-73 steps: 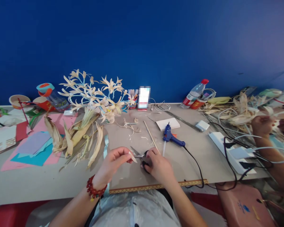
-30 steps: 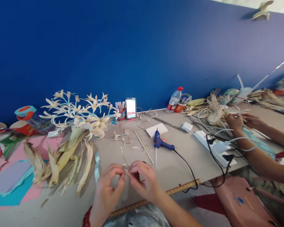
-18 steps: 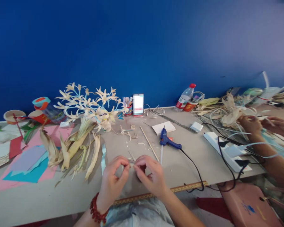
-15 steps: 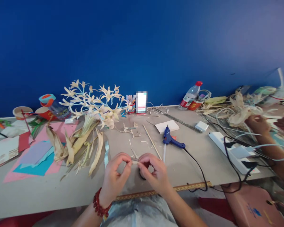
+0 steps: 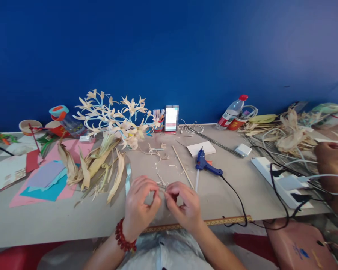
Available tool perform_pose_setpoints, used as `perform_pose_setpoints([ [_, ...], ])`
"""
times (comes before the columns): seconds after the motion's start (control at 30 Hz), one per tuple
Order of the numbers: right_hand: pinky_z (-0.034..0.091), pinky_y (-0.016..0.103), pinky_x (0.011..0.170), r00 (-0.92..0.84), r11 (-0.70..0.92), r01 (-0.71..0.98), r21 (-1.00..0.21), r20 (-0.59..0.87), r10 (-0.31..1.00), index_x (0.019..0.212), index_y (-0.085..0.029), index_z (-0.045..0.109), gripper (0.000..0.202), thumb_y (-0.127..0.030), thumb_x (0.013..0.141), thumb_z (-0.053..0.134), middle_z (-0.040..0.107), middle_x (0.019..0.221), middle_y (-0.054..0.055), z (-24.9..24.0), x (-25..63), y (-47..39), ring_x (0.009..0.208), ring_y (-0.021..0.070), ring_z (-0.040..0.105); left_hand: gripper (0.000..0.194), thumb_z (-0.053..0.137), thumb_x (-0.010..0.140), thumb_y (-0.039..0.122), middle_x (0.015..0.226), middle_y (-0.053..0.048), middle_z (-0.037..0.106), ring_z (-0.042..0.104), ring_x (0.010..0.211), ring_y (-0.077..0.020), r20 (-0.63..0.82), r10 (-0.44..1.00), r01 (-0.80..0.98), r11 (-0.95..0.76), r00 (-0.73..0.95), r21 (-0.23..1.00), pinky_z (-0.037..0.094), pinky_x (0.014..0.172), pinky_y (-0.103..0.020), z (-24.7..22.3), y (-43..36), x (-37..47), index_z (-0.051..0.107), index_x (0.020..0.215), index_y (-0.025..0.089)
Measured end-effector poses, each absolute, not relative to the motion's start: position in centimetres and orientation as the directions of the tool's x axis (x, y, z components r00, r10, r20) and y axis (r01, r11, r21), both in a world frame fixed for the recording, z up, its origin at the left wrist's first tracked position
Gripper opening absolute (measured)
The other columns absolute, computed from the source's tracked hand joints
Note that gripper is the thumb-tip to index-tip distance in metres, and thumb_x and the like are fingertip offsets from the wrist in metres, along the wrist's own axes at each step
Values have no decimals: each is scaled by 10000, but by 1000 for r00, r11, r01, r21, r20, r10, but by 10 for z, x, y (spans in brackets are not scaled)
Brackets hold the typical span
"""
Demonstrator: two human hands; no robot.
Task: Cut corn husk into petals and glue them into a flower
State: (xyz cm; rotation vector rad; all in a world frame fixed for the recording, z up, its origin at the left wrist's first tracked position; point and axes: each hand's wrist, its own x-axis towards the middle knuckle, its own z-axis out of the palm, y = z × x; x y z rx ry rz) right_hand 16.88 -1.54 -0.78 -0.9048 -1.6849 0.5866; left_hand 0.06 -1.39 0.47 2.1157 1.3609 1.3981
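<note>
My left hand [image 5: 142, 200], with a red bead bracelet at the wrist, has its thumb and forefinger pinched together over the table. My right hand [image 5: 184, 206] pinches close beside it. A thin pale strip [image 5: 161, 190], perhaps corn husk, runs between the fingertips; its ends are hidden. Behind the hands lie husk scraps [image 5: 173, 166] and a slim pale stick [image 5: 182, 166]. A blue glue gun [image 5: 207, 164] rests to the right with a glue stick in it. Left of my hands are dried corn husks [image 5: 118, 176] and a light blue ribbon [image 5: 128, 178].
Husk flowers on blue stems [image 5: 112, 116] stand at the back left, near coloured paper [image 5: 45, 187]. A phone [image 5: 171, 119] leans at the wall. A bottle [image 5: 232, 112], wires [image 5: 219, 144] and a power strip [image 5: 281, 183] lie right. Another person's hand [image 5: 331, 153] works at far right.
My fingertips have drawn slightly apart, and the strip between them looks thinner. The view has shifted a little. The other person's hands have moved to the right.
</note>
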Motion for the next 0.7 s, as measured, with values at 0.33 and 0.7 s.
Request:
perform_pose_setpoints([
  [0.33, 472, 269, 572, -132, 570, 255, -781, 556, 821, 843, -215, 577, 93, -132, 884, 577, 636, 771, 33, -6, 169, -14, 626, 149, 586, 118, 533, 863, 125, 811, -21, 683, 634, 814, -192, 480, 845, 483, -531, 236, 697, 428, 1021, -472, 18, -17, 7, 593, 839, 224],
  [0.7, 493, 276, 579, -104, 569, 218, -793, 561, 821, 965, -213, 598, 103, -157, 880, 584, 632, 855, 52, -4, 168, -16, 645, 153, 592, 194, 555, 816, 59, 848, -20, 701, 650, 844, -197, 604, 782, 610, -556, 153, 565, 436, 1015, -477, 10, -15, 5, 600, 908, 224],
])
